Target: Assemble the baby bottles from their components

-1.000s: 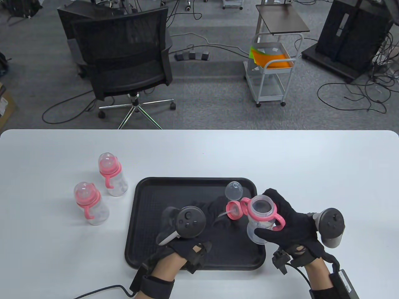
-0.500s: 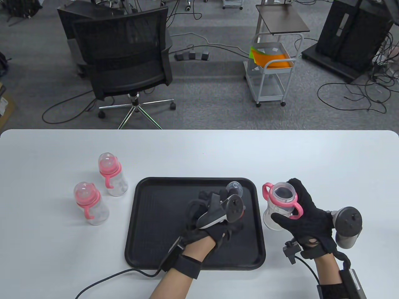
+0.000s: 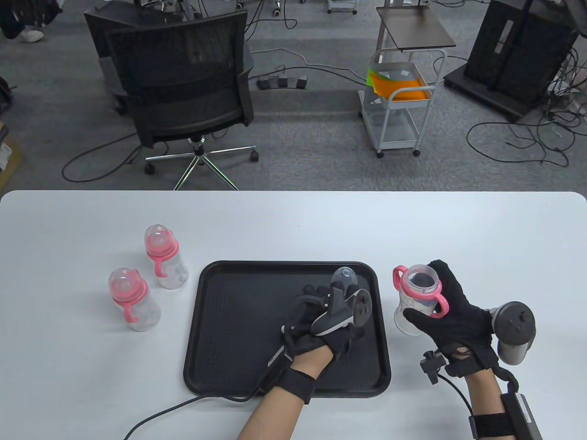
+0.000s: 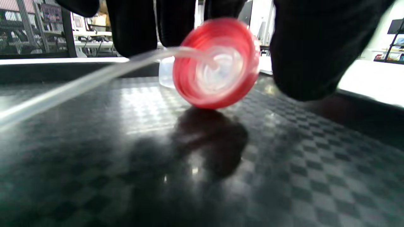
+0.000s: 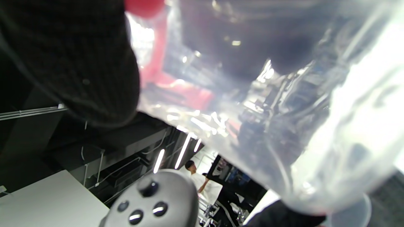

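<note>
My right hand (image 3: 429, 305) grips an open clear bottle (image 3: 409, 308) with a pink handle ring (image 3: 436, 302), holding it just right of the black tray (image 3: 238, 330). The bottle's clear wall (image 5: 284, 110) fills the right wrist view, with my thumb (image 5: 79, 63) on it. My left hand (image 3: 332, 300) is over the tray's right side. In the left wrist view its fingers (image 4: 132, 28) and thumb (image 4: 303, 53) close around a tilted pink lid (image 4: 217, 63) with a nipple and a clear straw (image 4: 79, 82). A clear dome cap (image 3: 345, 277) stands just beyond.
Two assembled bottles with pink rings and clear caps stand on the white table left of the tray, one farther (image 3: 163, 256) and one nearer (image 3: 133, 300). A cable (image 3: 183, 408) runs from my left wrist over the tray's front edge.
My right hand carried the open bottle off the tray to its right. My left hand turned and moved right across the tray onto the pink lid.
</note>
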Demonstrator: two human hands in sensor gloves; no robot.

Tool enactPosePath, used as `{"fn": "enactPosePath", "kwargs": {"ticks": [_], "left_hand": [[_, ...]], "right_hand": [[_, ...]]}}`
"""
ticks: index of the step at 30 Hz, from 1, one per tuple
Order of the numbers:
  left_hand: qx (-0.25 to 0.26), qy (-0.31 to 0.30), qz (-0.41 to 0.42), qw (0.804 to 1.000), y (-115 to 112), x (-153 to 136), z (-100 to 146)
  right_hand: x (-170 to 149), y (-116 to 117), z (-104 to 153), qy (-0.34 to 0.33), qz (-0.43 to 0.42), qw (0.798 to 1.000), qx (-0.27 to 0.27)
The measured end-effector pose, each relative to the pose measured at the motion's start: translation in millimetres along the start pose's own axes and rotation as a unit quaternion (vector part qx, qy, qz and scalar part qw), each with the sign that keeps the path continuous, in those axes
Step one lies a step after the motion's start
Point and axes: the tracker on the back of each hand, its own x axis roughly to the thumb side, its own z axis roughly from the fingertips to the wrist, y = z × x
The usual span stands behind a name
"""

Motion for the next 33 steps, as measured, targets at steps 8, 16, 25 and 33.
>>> {"fn": "enactPosePath", "kwargs": {"ticks": [8,16,25,33], "left_hand": [[0.008,0.012,0.004,1.0,-3.3,0.2,-2.0],[0.027,-0.022,0.003,0.999,19.0,-11.1,21.2],[0.093,-0.044,0.144,0.984,75.4,-63.8,78.2],[0.151,-0.082,0.349,0.921,107.9,-106.4,98.4]], "right_hand": [[-1.3,0.0,0.5,0.006,0.0,1.0,-0.001],[-1.7,0.5,0.5,0.004,0.0,1.0,0.0],[10.7,10.1,1.3,-0.019,-0.009,1.0,0.016],[24.4,28.5,2.1,-0.046,0.05,0.996,0.063]]}}
